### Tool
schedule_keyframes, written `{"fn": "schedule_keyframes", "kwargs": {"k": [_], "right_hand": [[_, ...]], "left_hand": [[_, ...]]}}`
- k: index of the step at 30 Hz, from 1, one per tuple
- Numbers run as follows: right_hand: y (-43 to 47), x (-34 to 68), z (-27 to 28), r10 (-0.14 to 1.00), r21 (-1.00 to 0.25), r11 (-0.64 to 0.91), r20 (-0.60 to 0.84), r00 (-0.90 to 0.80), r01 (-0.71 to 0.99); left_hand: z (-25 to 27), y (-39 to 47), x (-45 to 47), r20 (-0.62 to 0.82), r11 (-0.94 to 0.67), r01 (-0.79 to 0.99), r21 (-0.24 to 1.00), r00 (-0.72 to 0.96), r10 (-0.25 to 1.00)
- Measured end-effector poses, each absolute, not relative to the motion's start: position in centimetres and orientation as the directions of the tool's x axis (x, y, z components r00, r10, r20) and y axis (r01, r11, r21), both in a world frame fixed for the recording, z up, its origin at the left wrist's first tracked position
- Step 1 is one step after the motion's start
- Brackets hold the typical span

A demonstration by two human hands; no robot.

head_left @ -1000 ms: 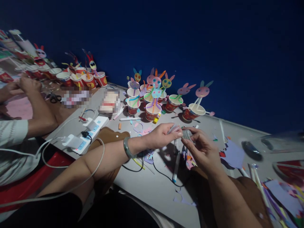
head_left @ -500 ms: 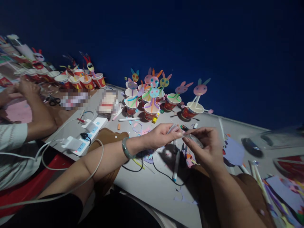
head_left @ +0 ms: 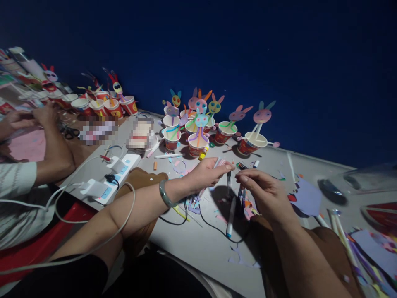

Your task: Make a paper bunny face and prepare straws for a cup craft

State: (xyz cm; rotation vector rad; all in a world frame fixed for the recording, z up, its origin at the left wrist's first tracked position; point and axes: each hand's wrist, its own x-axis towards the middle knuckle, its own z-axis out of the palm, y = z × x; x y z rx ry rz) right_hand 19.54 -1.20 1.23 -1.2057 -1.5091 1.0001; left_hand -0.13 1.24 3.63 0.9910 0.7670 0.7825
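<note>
My left hand [head_left: 206, 174], with a bangle on its wrist, is closed on a thin, pale pink-and-white striped piece [head_left: 221, 162]. Its kind is not plain from here. Just to the right, my right hand [head_left: 262, 188] has thumb and fingertips pressed together; whatever they may hold is hidden or too small to name. A small gap separates the two hands above the table [head_left: 198, 240]. Below them lie a white marker with a blue tip [head_left: 230, 217], dark-handled scissors [head_left: 242, 196] and coloured paper scraps [head_left: 194, 205].
Behind my hands stand several red paper cups [head_left: 197, 149] with paper rabbit figures. A power strip [head_left: 119, 178] with cables lies left, near another person's arm [head_left: 56, 153]. Lilac paper [head_left: 307, 196] and a computer mouse [head_left: 331, 191] are on the right.
My hands have moved apart. My right hand has drawn its fingers closer together, and the clear curved thing seen by its palm no longer shows. The striped piece stays in my left hand.
</note>
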Motion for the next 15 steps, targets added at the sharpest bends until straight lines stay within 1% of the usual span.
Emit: {"fn": "schedule_keyframes", "kwargs": {"k": [5,7,9,12,15], "right_hand": [[-1.3,19.6,1.4,0.983,-0.956,0.178,0.161,-0.09,0.233],[-1.4,19.5,1.5,0.982,-0.953,0.182,0.163,-0.098,0.242],[-1.5,19.3,1.7,0.983,-0.951,0.178,0.157,-0.099,0.253],[-1.6,19.2,2.0,0.979,-0.943,0.192,0.164,-0.12,0.271],[-1.7,19.0,2.2,0.972,-0.921,0.229,0.195,-0.134,0.314]], "left_hand": [[3.7,1.3,0.0,-0.249,0.356,-0.222,0.908,0.398,0.883],[3.9,1.3,-0.1,-0.255,0.355,-0.216,0.91,0.384,0.887],[4.0,1.3,-0.4,-0.227,0.324,-0.177,0.929,0.42,0.879],[4.0,1.3,-0.7,-0.157,0.223,-0.087,0.971,0.472,0.867],[3.8,1.4,-0.8,-0.095,0.132,-0.048,0.99,0.468,0.879]]}}
